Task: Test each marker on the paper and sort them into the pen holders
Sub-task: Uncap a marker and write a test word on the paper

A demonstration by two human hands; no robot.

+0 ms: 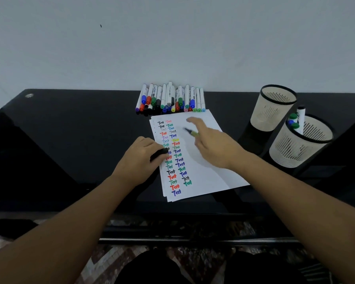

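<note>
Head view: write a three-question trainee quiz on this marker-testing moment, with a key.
1. True or false: the farther pen holder is packed with markers.
2. Which of the hands holds the uncapped marker over the paper?
A. left hand
B. right hand
C. neither
3. Fill in: the untested markers lie in a row between the paper and the ____.

Key
1. False; no markers show in it, while the nearer pen holder has several.
2. B; the right hand holds it, and the left hand grips a dark object, probably the cap.
3. wall
</note>
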